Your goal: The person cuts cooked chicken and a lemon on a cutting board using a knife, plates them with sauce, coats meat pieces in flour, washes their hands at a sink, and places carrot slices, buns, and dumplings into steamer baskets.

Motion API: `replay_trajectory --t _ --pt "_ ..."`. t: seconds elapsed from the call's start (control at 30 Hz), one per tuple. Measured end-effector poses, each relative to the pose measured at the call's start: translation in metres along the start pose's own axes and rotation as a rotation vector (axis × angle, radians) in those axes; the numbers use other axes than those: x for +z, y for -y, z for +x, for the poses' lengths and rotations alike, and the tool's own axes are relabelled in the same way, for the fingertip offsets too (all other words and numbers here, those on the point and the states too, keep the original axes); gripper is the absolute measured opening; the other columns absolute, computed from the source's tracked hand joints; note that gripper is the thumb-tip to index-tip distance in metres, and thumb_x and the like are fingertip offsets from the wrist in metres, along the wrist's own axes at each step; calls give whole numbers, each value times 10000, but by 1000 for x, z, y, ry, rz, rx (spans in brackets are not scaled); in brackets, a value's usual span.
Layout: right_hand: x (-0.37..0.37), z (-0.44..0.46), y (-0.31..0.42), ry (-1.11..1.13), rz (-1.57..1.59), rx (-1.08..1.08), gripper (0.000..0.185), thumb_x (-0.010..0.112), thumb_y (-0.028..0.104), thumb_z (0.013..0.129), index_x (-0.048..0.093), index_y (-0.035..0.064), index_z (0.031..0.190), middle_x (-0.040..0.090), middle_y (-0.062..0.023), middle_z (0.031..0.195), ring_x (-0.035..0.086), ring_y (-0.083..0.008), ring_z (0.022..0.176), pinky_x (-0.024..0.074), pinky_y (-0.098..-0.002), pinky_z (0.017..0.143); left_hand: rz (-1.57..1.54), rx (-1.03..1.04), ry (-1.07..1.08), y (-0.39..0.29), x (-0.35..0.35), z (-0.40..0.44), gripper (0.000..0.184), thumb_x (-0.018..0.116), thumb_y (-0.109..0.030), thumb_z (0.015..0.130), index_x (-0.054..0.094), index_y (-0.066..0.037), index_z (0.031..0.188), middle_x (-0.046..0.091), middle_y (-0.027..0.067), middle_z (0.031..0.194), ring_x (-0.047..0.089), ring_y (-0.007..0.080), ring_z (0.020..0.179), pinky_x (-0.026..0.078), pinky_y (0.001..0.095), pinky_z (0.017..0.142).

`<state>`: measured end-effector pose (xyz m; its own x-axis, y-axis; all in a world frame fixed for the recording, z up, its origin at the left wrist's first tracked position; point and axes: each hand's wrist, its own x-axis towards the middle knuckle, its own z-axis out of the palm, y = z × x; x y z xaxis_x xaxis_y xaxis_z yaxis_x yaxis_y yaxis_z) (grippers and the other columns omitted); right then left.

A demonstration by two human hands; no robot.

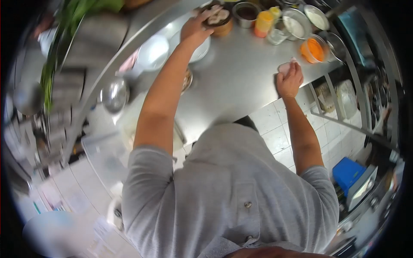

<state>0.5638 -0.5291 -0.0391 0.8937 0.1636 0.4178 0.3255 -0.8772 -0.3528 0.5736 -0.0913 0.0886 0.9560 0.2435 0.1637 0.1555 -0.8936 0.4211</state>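
Note:
My left hand [197, 31] reaches to the far edge of the steel table, at the left side of a brown round pot [222, 30]. Its fingers lie over the dark rim and the thumb is on the near side. Pale slices [218, 16] sit in the top of the pot. To the right, my right hand [290, 80] presses a pale, folded cloth [285, 68] against the tabletop, fingers together over it. Just beyond that hand stands a clear tub [312, 49] of shredded orange food.
White bowls [153, 52] stand left of my left forearm, with a metal bowl [115, 95] nearer. At the back right are a yellow-topped squeeze bottle [263, 23], a dark sauce pot [246, 13] and a metal bowl [297, 25] of white contents. A blue container [348, 171] sits low right.

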Motion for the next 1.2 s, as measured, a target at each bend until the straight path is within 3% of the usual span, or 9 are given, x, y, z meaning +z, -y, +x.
replay_trajectory --t 0.2,0.27,0.4,0.53,0.67,0.77,0.83,1.03,1.2 --pt "10 -18 37 61 -6 -152 543 675 211 896 634 -70 1359 626 -304 1438 600 -513 1335 475 -545 1172 -271 -83 64 -16 -125 -182 404 832 -384 972 776 -61 1209 803 183 1143 761 380 1046 601 464 914" --pt "20 -50 86 160 405 -451 539 626 170 900 623 -54 1390 620 -276 1466 593 -499 1353 477 -555 1170 -398 -105 -105 -7 -164 -268 393 839 -369 978 780 -47 1195 804 169 1119 778 337 971 612 426 833" --pt "39 -146 230 489 614 -910 530 634 116 895 629 1 1413 599 -224 1518 547 -436 1435 398 -591 1234 -121 -488 -730 25 -238 -428 323 876 -222 953 766 5 1156 787 132 1052 777 263 884 610 393 732" --pt "46 -182 346 783 639 -1141 554 686 135 911 628 24 1450 570 -201 1567 508 -420 1479 358 -577 1266 572 -754 -1074 62 -292 -570 404 889 -224 940 732 0 1238 695 177 1179 700 307 1047 578 443 879" --pt "14 -185 429 672 304 -1055 591 728 137 930 625 43 1504 554 -173 1578 495 -405 1489 385 -536 1254 1002 -931 -1227 112 -292 -648 449 893 -242 936 711 -3 1270 641 191 1280 625 304 1180 526 461 989" --pt "-56 -190 490 816 406 -932 558 745 168 968 625 20 1493 630 -181 1475 613 -401 1362 496 -479 1157 247 -966 -1238 141 -273 -675 375 861 -199 961 708 13 1231 674 140 1177 663 263 1055 550 410 902" --pt "-103 -193 540 1247 789 -929 598 774 241 994 611 -25 1503 715 -163 1329 734 -308 1169 596 -392 978 -142 -758 -1244 148 -260 -675 278 812 -139 997 703 16 1201 699 93 1084 686 221 940 559 367 815" --pt "-191 -223 641 1206 1049 -304 642 763 210 995 582 -120 1515 761 -140 1133 734 -139 769 582 -295 648 -191 -346 -933 104 -250 -623 153 777 -76 986 721 -28 1120 739 120 1108 727 289 947 584 411 798" --pt "-100 -204 564 1117 913 -198 704 689 114 969 490 -106 1608 767 -133 927 725 -167 679 577 -284 588 -78 -108 -648 99 -238 -606 273 840 -189 943 764 -79 1182 764 149 1208 716 398 1073 582 472 939"
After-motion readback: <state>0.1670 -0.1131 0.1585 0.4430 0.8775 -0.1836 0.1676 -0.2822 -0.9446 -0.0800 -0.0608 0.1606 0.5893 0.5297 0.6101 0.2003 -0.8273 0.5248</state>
